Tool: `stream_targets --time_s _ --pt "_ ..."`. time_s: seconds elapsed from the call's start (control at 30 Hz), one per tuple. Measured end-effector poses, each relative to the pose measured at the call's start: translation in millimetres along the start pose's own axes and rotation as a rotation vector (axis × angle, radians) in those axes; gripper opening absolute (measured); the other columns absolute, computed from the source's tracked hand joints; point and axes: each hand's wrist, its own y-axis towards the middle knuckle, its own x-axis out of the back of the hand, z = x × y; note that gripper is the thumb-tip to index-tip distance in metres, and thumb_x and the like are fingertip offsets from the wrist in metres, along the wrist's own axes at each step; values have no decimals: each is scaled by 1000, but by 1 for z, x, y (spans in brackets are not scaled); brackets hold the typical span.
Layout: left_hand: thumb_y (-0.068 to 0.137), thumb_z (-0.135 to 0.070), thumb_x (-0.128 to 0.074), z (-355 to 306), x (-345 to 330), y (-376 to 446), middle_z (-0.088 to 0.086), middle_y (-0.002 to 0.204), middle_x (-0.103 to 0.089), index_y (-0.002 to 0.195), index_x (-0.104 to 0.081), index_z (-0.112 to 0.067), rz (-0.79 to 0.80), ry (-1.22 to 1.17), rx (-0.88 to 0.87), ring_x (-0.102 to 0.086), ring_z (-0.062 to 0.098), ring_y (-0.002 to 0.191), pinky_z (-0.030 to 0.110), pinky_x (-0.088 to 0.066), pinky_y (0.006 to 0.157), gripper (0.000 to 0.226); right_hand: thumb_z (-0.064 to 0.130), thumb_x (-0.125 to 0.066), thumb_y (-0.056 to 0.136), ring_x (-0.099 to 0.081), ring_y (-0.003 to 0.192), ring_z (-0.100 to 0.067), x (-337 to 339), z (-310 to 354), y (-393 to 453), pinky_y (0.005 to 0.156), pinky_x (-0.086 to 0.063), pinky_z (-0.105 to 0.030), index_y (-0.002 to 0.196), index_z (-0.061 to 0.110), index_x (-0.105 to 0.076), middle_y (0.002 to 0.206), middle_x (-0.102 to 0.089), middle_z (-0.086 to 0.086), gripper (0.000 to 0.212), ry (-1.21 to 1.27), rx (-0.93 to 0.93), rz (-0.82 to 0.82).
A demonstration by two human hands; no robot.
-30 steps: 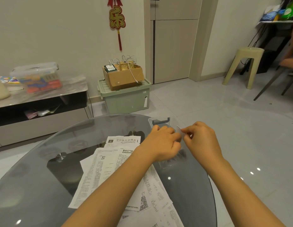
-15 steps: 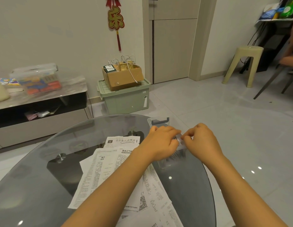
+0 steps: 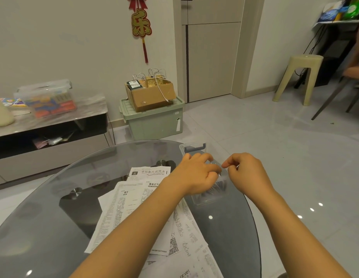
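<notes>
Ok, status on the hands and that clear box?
Left hand curled over clear box, grip unclear. Right hand pinching small pale sliver, too small to identify. Leaflets beside box, nothing blocking.

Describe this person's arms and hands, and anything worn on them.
The left hand and right hand wear no glove, ring, watch or bracelet that can be seen. The arms behind them are bare to the picture's edge; no sleeve shows.
</notes>
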Motion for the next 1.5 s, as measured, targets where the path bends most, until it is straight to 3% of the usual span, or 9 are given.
stream_targets --time_s 0.17,0.3,0.53,0.63,0.83,1.1,1.2,1.33,1.5 --pt "84 -35 -16 -1 3 -9 -1 142 -40 133 -50 -28 -131 -84 11 -31 12 131 32 -9 111 60 5 -46 89 -56 85 -20 -5 -3 0 71 -45 -28 92 15 -69 102 -57 -6 25 -47 28 -12" --pt "84 -31 -18 -7 12 -30 -3 144 -39 132 -52 -28 -221 -104 33 -22 8 130 24 -3 109 59 9 -49 89 -46 106 -20 -6 1 -9 82 -42 -29 101 18 -68 107 -54 -2 23 -98 133 -66" --pt "85 -29 -19 -10 14 -88 -7 142 -37 134 -46 -33 -287 -124 148 -18 10 128 24 -9 108 57 9 -59 85 -47 99 -17 -16 13 -34 77 -41 -25 98 18 -70 96 -57 2 19 -66 411 -90" --pt "95 -25 -24 -10 10 -116 -11 144 -32 137 -42 -35 -241 -133 231 -13 6 130 25 -7 110 47 9 -63 83 -49 98 -17 -24 17 -46 76 -43 -25 97 19 -71 94 -59 4 18 -64 511 -43" --pt "97 -27 -31 -8 -6 -168 -13 148 -24 142 -31 -37 -105 -139 380 -13 18 137 32 -12 114 46 14 -67 78 -52 92 -16 -44 23 -72 72 -43 -26 95 22 -71 91 -59 8 19 -93 671 85" --pt "90 -39 -49 19 -33 -202 -16 157 9 149 -3 -36 92 -191 491 7 15 145 36 -3 119 75 37 -54 90 -41 116 -7 -67 29 -89 97 -29 -20 122 30 -59 120 -56 14 34 -170 804 384" --pt "92 -43 -51 26 -39 -204 -14 157 1 150 -7 -33 91 -175 466 3 10 145 30 3 118 73 47 -56 87 -40 120 -6 -72 30 -89 102 -28 -23 126 31 -55 125 -54 16 43 -212 821 466" --pt "90 -48 -53 33 -40 -206 -18 152 -21 146 -24 -36 24 -151 440 -12 6 139 27 -4 115 64 53 -58 83 -37 123 -5 -76 30 -89 103 -24 -21 129 33 -52 130 -51 17 51 -286 816 557" --pt "87 -46 -59 35 -37 -210 -23 139 -39 137 -40 -37 -35 -180 426 -27 3 129 27 -12 113 55 47 -59 85 -45 119 -6 -74 32 -92 101 -29 -20 115 32 -64 124 -58 14 34 -258 790 591"
